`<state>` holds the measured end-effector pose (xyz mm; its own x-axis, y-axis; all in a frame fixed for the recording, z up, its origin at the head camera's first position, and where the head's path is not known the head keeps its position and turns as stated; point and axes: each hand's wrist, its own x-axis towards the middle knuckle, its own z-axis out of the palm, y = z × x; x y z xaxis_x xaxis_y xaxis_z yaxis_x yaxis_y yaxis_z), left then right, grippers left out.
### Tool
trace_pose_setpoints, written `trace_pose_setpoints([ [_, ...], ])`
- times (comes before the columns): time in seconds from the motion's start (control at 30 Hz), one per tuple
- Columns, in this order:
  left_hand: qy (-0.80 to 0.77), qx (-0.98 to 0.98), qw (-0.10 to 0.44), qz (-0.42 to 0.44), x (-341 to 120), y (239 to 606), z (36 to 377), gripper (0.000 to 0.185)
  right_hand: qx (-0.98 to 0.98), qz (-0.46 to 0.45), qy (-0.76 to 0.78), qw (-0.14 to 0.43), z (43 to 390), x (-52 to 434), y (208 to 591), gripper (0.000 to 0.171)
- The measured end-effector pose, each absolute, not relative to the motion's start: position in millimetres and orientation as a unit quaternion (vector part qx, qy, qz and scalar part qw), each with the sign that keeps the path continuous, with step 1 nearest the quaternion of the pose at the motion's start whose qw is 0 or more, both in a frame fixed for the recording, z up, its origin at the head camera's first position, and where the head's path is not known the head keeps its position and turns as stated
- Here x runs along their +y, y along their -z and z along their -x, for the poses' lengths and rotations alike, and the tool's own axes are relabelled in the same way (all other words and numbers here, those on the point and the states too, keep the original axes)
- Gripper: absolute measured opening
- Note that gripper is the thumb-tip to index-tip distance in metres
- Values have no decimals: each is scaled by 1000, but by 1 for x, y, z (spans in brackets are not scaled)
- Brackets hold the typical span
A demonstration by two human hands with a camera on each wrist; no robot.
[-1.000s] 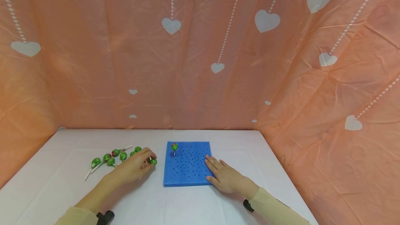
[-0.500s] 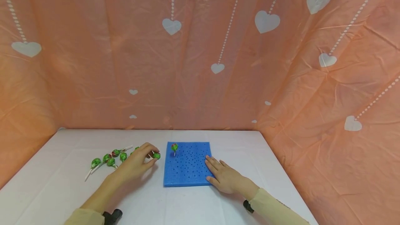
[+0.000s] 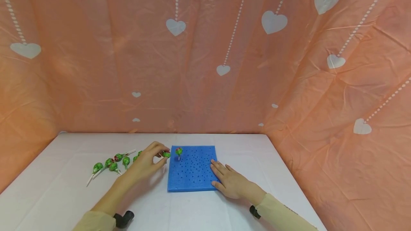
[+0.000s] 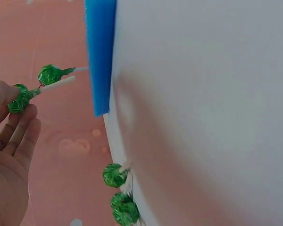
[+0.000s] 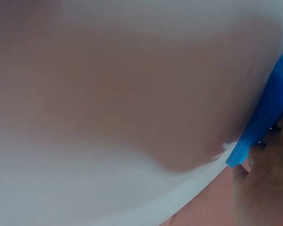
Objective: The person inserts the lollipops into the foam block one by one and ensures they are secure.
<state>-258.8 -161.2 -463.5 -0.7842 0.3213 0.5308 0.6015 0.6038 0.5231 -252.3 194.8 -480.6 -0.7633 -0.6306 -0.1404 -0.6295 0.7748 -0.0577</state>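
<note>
My left hand (image 3: 146,163) pinches a green-wrapped lollipop (image 4: 21,99) by its candy head, close to the left edge of a blue foam board (image 3: 192,184). In the left wrist view its white stick points toward the board. Dotted with many small dark holes, the board lies flat on the table. A second lollipop (image 3: 179,151) stands upright in it near the far left corner. My right hand (image 3: 232,183) lies with its fingers straight on the board's right edge; the right wrist view shows its fingers along the blue side (image 5: 266,113).
Several green lollipops (image 3: 113,167) lie loose on the white table (image 3: 141,213), left of my left hand and partly hidden behind it. An orange curtain (image 3: 199,106) with white hearts encloses the table at the back and sides.
My left hand has carried the pinched lollipop up and to the right, from among the loose ones to the board's left edge. The right hand has stayed in place.
</note>
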Motion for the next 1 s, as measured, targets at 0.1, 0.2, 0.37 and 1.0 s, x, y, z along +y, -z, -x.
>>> trace_pose_setpoints([
  [0.1,360,-870,205,268,-157,462,261,29,939,334,2,76,253,195,482,69],
  [0.2,367,-866,209,269,-152,460,263,29,940,332,1,77,253,195,483,70],
  [0.37,384,-856,213,274,-143,456,268,28,940,331,3,78,253,195,482,70],
  [1.0,407,-842,226,272,-119,447,287,28,939,336,10,78,253,195,483,70],
])
